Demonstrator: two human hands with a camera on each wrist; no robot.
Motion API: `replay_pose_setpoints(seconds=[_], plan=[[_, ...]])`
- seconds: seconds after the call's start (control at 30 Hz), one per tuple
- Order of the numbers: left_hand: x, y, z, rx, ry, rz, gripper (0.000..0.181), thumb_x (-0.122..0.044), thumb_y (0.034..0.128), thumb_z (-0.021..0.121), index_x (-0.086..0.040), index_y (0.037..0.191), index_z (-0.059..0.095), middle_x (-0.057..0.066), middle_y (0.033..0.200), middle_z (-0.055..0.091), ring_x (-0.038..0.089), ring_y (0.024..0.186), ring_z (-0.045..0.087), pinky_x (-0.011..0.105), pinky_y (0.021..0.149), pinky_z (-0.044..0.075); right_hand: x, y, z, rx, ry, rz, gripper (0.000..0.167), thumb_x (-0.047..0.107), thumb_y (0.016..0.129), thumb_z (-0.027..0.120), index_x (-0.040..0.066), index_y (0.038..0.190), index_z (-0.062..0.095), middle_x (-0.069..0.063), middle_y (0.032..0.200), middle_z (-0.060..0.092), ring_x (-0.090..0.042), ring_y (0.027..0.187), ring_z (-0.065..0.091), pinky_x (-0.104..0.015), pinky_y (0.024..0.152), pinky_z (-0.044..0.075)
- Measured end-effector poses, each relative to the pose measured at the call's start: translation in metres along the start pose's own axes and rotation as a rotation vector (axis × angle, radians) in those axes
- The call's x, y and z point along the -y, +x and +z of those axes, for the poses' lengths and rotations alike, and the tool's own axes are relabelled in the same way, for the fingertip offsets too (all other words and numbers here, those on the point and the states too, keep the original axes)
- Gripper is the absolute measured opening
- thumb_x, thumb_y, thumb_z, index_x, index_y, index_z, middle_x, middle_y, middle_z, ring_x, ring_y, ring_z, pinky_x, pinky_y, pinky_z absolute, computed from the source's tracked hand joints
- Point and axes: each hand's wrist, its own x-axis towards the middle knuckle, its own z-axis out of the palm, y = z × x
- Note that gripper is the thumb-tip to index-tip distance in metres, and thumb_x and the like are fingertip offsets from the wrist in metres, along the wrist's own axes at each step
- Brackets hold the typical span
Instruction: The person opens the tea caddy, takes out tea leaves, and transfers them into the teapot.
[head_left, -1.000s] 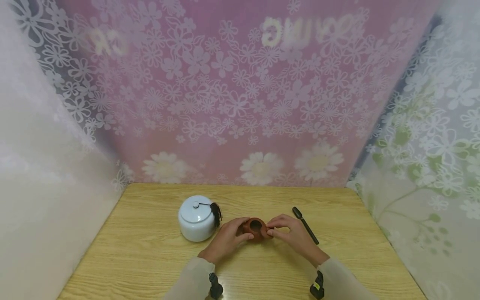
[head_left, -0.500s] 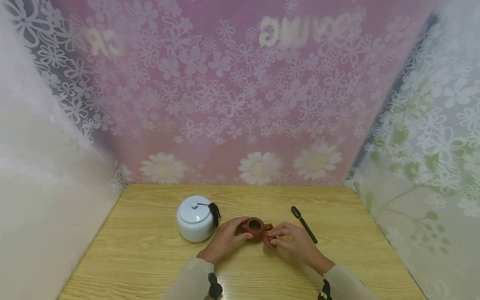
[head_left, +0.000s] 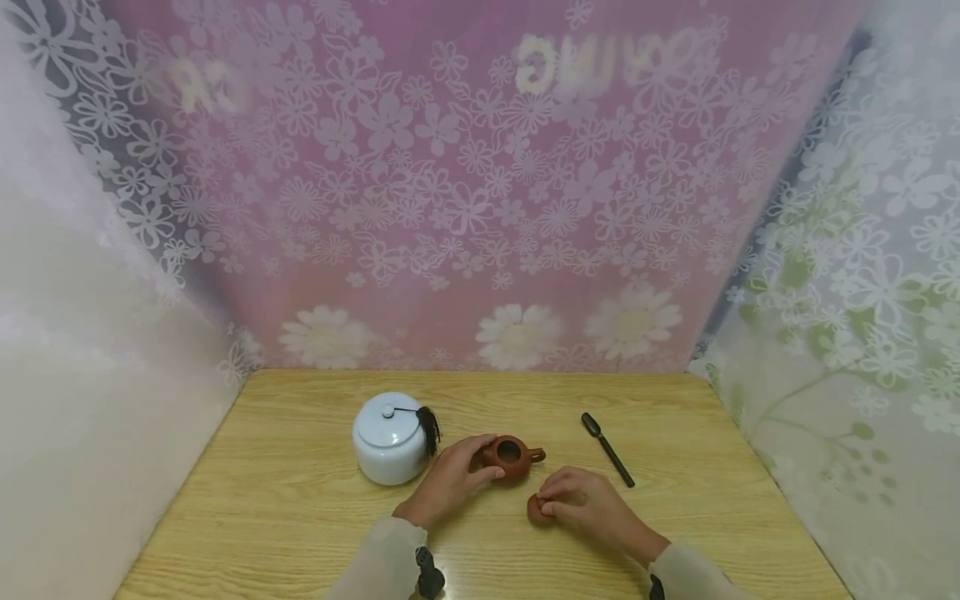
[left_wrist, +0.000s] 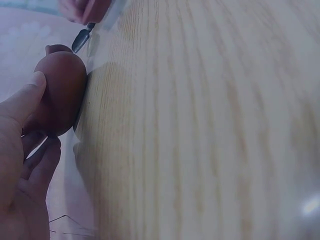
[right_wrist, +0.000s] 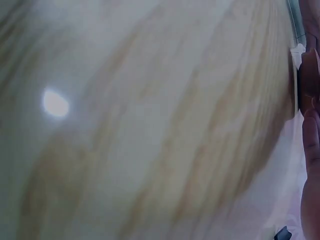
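Note:
A small reddish-brown clay teapot (head_left: 516, 472) stands lidless on the table, its round opening facing up and its handle pointing right. My left hand (head_left: 450, 477) grips it from the left, thumb on the near side and fingers on the far side. In the left wrist view the teapot's rounded body (left_wrist: 67, 92) sits between thumb and fingers. Nearer to me, right of the teapot, my right hand (head_left: 591, 505) pinches the small round teapot lid (head_left: 535, 511) at or just above the tabletop. The lid (right_wrist: 309, 82) shows only at the edge of the right wrist view.
Left of the teapot stands a white lidded jar (head_left: 388, 454) with a black tassel (head_left: 429, 429) hanging from its lid. A dark narrow scoop (head_left: 609, 450) lies right of the teapot. Wood-grain table (head_left: 300, 533) surrounds them, with flowered curtains (head_left: 480, 208) behind and beside it.
My right hand has carried the lid away from the teapot's handle side, toward me and slightly right. The left hand and teapot have stayed in place.

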Motion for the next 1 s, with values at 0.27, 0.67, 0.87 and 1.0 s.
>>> replay_pose_setpoints(seconds=[0.27, 0.67, 0.87, 1.0], plan=[[-0.0006, -0.0004, 0.0003, -0.005, 0.013, 0.001, 0.068, -0.042, 0.1028, 0.076, -0.012, 0.161, 0.055, 0.005, 0.158, 0.062, 0.027, 0.147, 0.059, 0.050, 0.121, 0.050, -0.0025, -0.0024, 0.0013, 0.031, 0.054, 0.006, 0.018, 0.039, 0.099, 0.081, 0.028, 0.113, 0.086, 0.008, 0.117, 0.076, -0.012, 0.109, 0.072, -0.030, 0.104, 0.057], [-0.0062, -0.0025, -0.0019, 0.002, -0.017, -0.007, 0.068, -0.040, 0.1032, 0.076, -0.011, 0.161, 0.055, 0.007, 0.159, 0.061, 0.028, 0.148, 0.057, 0.051, 0.123, 0.048, -0.0051, -0.0011, 0.0006, 0.059, 0.084, -0.009, 0.021, 0.035, 0.100, 0.080, 0.025, 0.118, 0.085, 0.004, 0.120, 0.078, -0.015, 0.111, 0.073, -0.028, 0.101, 0.059], [-0.0047, -0.0024, -0.0016, 0.005, -0.028, -0.007, 0.068, -0.041, 0.1032, 0.076, -0.012, 0.161, 0.054, 0.006, 0.159, 0.061, 0.028, 0.149, 0.057, 0.052, 0.123, 0.048, -0.0042, 0.0010, -0.0018, 0.038, 0.043, 0.036, 0.022, 0.039, 0.102, 0.078, 0.026, 0.119, 0.084, 0.011, 0.122, 0.076, -0.010, 0.115, 0.071, -0.033, 0.105, 0.058], [-0.0036, -0.0024, -0.0022, 0.007, -0.016, 0.002, 0.070, -0.043, 0.1038, 0.075, -0.012, 0.162, 0.053, 0.007, 0.160, 0.060, 0.028, 0.148, 0.057, 0.052, 0.122, 0.048, -0.0015, 0.0057, -0.0070, 0.000, 0.005, 0.040, 0.023, 0.037, 0.103, 0.077, 0.023, 0.120, 0.084, 0.010, 0.123, 0.075, -0.009, 0.113, 0.072, -0.037, 0.101, 0.061]])
